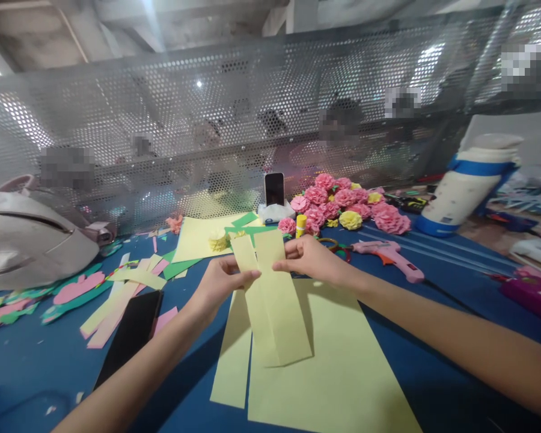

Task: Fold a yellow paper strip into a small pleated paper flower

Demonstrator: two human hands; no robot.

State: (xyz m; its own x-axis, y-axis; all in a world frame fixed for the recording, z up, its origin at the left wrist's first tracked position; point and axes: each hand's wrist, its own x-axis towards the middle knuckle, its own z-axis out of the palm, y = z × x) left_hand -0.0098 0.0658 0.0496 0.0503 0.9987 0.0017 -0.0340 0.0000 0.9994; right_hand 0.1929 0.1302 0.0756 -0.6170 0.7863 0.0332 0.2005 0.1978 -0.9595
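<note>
Both my hands hold up pale yellow paper strips [270,300] above the blue table [451,264]. My left hand [223,279] pinches the left strip near its top. My right hand [309,257] pinches the wider right strip at its edge. The strips hang down over a large yellow sheet [338,367] lying flat, with a narrower yellow piece [232,355] beside it on the left.
A black phone [130,337] lies at the left beside loose yellow and pink strips [117,294]. A pink glue gun [390,252], scissors, a glue stick [300,225], pink and yellow paper flowers [342,204], a propped phone [274,189], a white-blue jug [466,183] and a perforated metal screen [207,120] stand behind.
</note>
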